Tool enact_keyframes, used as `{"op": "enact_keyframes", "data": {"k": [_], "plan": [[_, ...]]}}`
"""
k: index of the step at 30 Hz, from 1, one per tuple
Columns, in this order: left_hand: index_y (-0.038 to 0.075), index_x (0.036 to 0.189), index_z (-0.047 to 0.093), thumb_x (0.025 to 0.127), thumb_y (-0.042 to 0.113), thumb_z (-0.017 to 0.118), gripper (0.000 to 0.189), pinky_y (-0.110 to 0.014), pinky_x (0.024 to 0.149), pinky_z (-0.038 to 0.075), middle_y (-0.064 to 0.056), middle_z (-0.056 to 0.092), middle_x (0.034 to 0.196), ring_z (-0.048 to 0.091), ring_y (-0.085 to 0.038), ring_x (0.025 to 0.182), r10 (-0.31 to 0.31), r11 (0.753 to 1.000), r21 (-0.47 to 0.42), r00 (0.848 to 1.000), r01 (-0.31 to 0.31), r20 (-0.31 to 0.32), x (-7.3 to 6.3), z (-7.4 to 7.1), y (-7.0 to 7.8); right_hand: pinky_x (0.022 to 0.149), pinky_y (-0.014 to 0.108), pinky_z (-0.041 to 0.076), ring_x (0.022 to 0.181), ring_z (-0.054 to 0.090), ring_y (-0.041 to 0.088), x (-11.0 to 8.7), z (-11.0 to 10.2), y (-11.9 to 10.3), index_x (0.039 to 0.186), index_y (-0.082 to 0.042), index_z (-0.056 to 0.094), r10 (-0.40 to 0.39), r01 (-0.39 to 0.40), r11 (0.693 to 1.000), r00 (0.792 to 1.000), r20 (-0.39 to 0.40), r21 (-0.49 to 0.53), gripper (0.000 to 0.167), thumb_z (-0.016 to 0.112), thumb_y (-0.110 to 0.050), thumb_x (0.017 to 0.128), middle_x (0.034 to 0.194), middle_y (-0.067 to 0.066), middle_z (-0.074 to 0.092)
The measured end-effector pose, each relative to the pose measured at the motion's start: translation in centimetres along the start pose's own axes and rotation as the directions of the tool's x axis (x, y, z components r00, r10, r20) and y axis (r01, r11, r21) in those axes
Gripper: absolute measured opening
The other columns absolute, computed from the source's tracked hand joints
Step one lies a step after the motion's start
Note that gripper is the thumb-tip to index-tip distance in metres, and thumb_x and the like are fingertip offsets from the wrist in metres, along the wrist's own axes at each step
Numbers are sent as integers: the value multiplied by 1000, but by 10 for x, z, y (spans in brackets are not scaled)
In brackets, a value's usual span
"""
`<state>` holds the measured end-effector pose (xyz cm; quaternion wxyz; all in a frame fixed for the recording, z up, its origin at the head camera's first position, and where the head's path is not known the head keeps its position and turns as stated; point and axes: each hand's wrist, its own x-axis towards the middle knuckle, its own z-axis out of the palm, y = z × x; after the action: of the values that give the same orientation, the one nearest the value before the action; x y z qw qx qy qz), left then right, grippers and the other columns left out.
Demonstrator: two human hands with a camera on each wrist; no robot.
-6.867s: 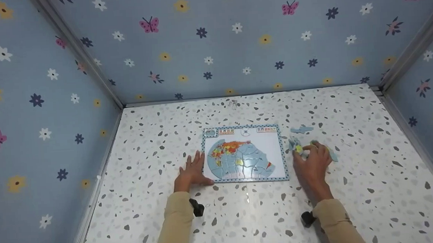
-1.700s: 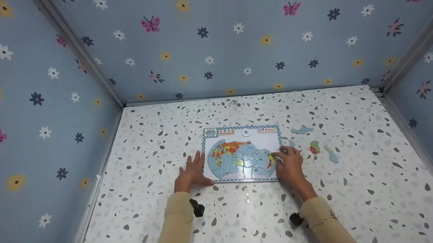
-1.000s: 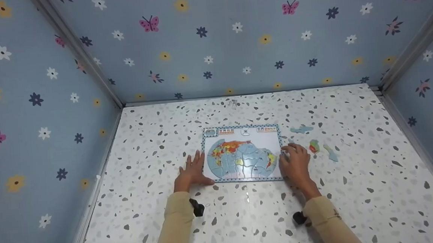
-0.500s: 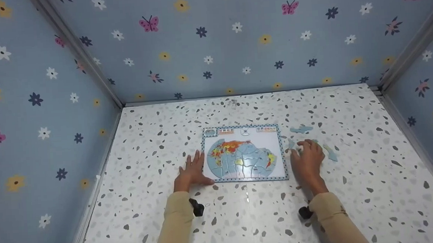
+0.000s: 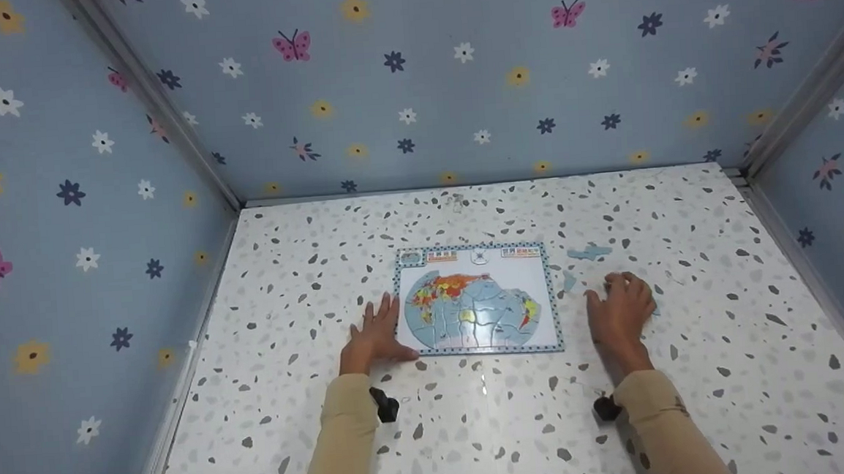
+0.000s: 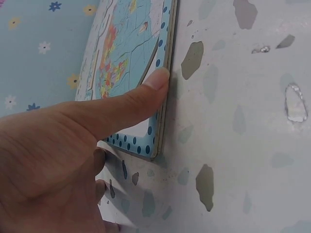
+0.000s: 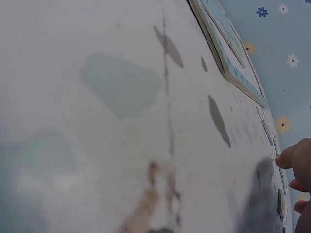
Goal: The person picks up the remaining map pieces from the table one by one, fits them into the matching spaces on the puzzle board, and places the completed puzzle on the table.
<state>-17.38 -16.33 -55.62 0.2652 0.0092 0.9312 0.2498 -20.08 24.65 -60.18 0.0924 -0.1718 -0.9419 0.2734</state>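
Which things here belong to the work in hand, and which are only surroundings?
Part of the work:
map puzzle board
loose blue pieces
left hand, at the board's edge
right hand, partly covering another piece

Only surroundings:
speckled table
flowered wall
black wrist devices

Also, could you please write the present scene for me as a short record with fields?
Board: world map puzzle board, flat on the speckled table
Map: incomplete at its upper right in the head view
Left hand: thumb on the board's near edge, other fingers by its left side
Right hand: at the loose pieces, right of the board; grip unclear
Loose pieces: long pale blue piece, smaller pale blue piece; others may be hidden
Background: flowered wall
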Motion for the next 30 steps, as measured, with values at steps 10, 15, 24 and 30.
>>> {"op": "enact_keyframes", "data": {"k": [10,15,24,30], "plan": [[15,155,5,75,37,81,113,-64,115,-2,-5,-6,162,-11,-34,148,-4,1000,4,1000,4,1,0,1,-1,112,60,11,138,21,42,9,-7,8,134,6,43,76,-77,992,997,-13,-101,56,52,-35,96,145,26,30],[16,155,5,74,37,81,113,-64,115,-2,-5,-6,162,-10,-34,148,-6,1000,-2,1000,6,0,1,0,-1,111,62,12,135,24,44,12,-9,9,128,7,48,97,-98,986,995,-17,-137,51,50,-34,98,142,28,34],[16,155,4,74,39,81,114,-65,114,-3,-6,-7,162,-10,-34,148,-3,1000,9,1000,3,10,1,0,-2,109,62,13,133,27,43,12,-10,12,120,8,54,64,-66,993,998,-28,-100,43,47,-28,98,136,27,41],[16,155,3,74,39,81,115,-65,114,-4,-5,-9,162,-12,-34,148,-7,1000,4,1000,7,15,1,0,-2,112,61,9,137,23,41,11,-8,13,126,5,52,65,-66,995,998,-18,-69,44,47,-28,97,142,24,38]]}}
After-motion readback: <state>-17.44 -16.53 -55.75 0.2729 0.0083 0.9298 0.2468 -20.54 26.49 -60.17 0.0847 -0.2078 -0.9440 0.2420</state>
